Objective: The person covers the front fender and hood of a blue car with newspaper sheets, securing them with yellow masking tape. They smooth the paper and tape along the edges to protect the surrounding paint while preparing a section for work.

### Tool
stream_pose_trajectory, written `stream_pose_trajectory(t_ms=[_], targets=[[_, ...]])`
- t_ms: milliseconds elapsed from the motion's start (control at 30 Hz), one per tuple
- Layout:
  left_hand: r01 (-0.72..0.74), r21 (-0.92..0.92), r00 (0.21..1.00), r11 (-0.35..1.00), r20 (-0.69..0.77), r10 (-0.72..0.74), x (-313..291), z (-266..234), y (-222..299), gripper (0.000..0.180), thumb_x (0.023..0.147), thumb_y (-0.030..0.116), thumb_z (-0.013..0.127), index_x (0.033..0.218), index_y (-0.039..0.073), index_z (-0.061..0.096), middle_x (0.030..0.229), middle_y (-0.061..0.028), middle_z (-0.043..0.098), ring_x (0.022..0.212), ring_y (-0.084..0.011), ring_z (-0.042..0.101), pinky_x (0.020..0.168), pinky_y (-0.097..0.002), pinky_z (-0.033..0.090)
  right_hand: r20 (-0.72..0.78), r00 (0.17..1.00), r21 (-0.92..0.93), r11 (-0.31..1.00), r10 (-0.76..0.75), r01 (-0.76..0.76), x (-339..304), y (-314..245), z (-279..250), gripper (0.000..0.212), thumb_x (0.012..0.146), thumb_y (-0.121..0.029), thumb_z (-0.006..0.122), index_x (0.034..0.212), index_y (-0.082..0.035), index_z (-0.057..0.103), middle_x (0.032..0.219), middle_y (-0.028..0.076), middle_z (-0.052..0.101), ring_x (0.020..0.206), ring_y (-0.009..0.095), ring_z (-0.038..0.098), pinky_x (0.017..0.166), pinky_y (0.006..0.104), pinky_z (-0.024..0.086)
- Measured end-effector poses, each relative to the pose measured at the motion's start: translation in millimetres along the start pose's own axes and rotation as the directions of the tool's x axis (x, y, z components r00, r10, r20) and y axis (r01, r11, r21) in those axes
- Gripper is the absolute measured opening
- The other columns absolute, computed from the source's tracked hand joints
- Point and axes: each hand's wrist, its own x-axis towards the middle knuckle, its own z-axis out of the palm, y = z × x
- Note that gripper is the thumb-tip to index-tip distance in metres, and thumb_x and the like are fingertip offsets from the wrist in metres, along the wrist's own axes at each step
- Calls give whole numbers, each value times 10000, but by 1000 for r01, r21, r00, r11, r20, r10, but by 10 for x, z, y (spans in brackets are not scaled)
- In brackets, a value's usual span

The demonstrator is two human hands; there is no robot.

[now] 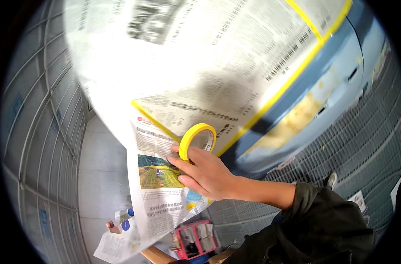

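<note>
My right hand holds a roll of yellow masking tape on edge, its fingers against a sheet of newspaper. A strip of yellow tape runs slantwise from the roll along the sheet's upper edge. Below, the sheet hangs loose, with a colour photo of a field on it. At the lower left, fingertips of my left hand pinch its far edge; the rest of that hand is hidden behind the paper. More newspaper covers the large curved vehicle panel, bordered by a long yellow tape line.
Bare blue bodywork with a patchy beige area lies right of the tape. A red tool tray sits on the floor below. Ribbed metal grating lies to the right; a framed panel wall stands left.
</note>
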Motion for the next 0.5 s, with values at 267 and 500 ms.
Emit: stream_pose_trajectory(t_ms=[267,500], targets=[[275,-229,950,934,-86,-300,-716,-31,-544,303,1013,157,517,1227,-55,543,1250,-175,587,1115,-252,599,969,-376,486,215,976,-401,907,-42,128,441,19,146,484,960,-290,596,1334,11,541,1178,204,531,1139,363,537,904,464,482],[600,-462,779,653,153,-608,-1730,382,-407,374,1028,178,502,1330,-41,481,1297,-163,576,1195,-246,551,1024,-351,432,302,953,-546,813,-33,201,631,35,266,533,904,-264,652,1348,4,529,1123,221,535,1103,383,536,885,443,489]])
